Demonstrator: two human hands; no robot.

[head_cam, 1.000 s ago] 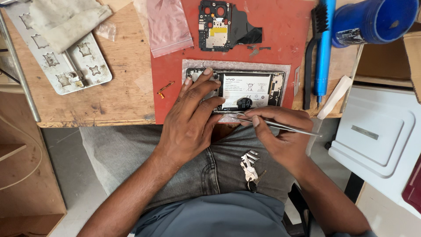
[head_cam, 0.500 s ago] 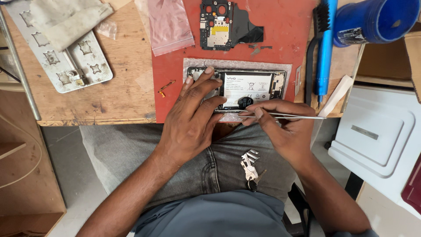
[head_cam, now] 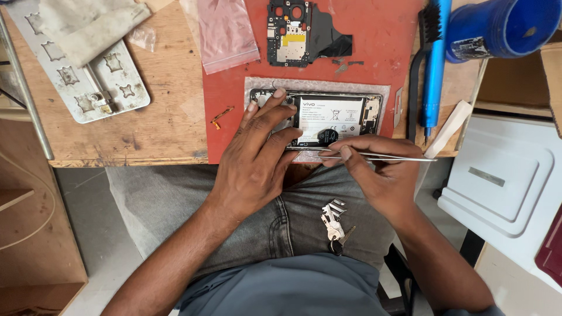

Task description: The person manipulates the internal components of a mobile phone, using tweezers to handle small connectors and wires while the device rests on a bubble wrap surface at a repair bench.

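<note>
An opened phone [head_cam: 333,114] with its white battery exposed lies on a red mat [head_cam: 386,47] at the table's near edge. My left hand [head_cam: 254,158] rests on the phone's left part, fingers spread and pressing it down. My right hand [head_cam: 377,172] pinches metal tweezers [head_cam: 374,155], held almost level along the phone's near edge, tips pointing left toward my left fingers. A removed circuit board [head_cam: 290,32] with a black shield lies on the mat beyond the phone.
A pink plastic bag [head_cam: 225,32] lies at the mat's left. A metal plate [head_cam: 88,76] and grey cloth sit far left. A blue brush tool [head_cam: 436,58] and blue cup [head_cam: 503,26] stand right. A white box [head_cam: 503,181] is beside the table. Keys [head_cam: 333,222] hang at my waist.
My right hand has lifted and levelled the tweezers, bringing them up against the phone's near edge. My left hand stays on the phone.
</note>
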